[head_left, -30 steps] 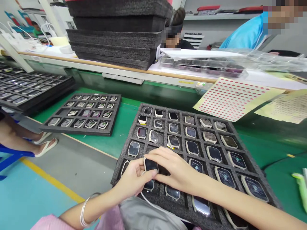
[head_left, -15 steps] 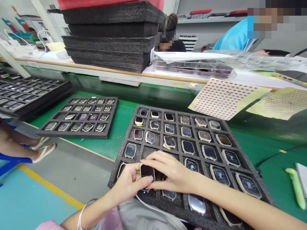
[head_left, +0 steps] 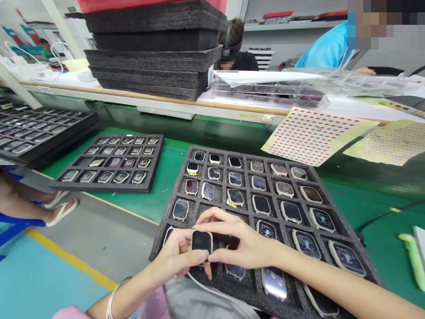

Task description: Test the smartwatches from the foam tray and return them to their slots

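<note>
A smartwatch body (head_left: 202,240) with a dark screen and light metal frame is held between my hands over the near left part of a black foam tray (head_left: 195,207). My left hand (head_left: 175,253) grips it from the left, thumb along the lower edge and fingers behind. My right hand (head_left: 237,237) closes on its right side, fingertips at the top edge and thumb at the lower right corner. A white cable (head_left: 212,290) runs below my hands; its upper end is hidden. Many watches, such as a lit one (head_left: 306,243), lie in the tray's compartments.
A smaller foam tray of watches (head_left: 156,175) lies to the left, with stacked trays (head_left: 76,133) beyond. Black foam slabs (head_left: 152,62) are piled on the shelf. A dotted sticker sheet (head_left: 315,137) hangs from its edge. A green marker (head_left: 413,261) lies right. Co-workers sit opposite.
The watch has tilted and its screen now shows more fully. My left thumb has slid off the screen to the lower edge, and my right fingers have lifted slightly at the top.
</note>
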Demonstrator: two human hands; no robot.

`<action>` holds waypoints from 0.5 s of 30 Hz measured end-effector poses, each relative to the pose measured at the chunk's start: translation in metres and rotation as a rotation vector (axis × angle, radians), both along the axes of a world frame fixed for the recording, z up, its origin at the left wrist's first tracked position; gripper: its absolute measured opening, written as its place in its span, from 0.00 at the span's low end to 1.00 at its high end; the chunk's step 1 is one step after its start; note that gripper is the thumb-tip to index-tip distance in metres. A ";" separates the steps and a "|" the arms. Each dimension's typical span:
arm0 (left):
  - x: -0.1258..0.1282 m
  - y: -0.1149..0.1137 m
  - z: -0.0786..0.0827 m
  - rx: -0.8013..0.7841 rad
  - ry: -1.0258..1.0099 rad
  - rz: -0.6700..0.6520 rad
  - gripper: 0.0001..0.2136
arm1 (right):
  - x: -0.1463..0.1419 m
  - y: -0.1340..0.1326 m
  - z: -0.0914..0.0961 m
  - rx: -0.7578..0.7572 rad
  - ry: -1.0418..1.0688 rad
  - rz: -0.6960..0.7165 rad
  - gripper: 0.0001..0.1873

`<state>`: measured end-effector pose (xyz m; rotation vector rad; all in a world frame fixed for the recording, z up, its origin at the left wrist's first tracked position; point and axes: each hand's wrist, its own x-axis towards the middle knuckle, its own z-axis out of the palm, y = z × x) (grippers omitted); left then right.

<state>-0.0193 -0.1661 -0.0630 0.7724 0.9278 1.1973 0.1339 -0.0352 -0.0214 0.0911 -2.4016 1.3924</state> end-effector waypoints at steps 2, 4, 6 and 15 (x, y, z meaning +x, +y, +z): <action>-0.005 -0.002 0.000 0.014 -0.005 -0.070 0.15 | -0.002 -0.002 0.002 -0.117 -0.011 0.038 0.19; -0.008 -0.003 0.001 0.055 -0.026 -0.117 0.14 | -0.004 -0.006 0.001 -0.209 0.008 0.072 0.19; -0.009 -0.003 0.002 0.081 -0.050 -0.156 0.13 | -0.006 -0.009 -0.001 -0.272 0.027 0.078 0.19; -0.001 0.003 0.003 0.007 0.014 0.014 0.15 | -0.001 0.000 0.007 -0.122 -0.086 0.023 0.25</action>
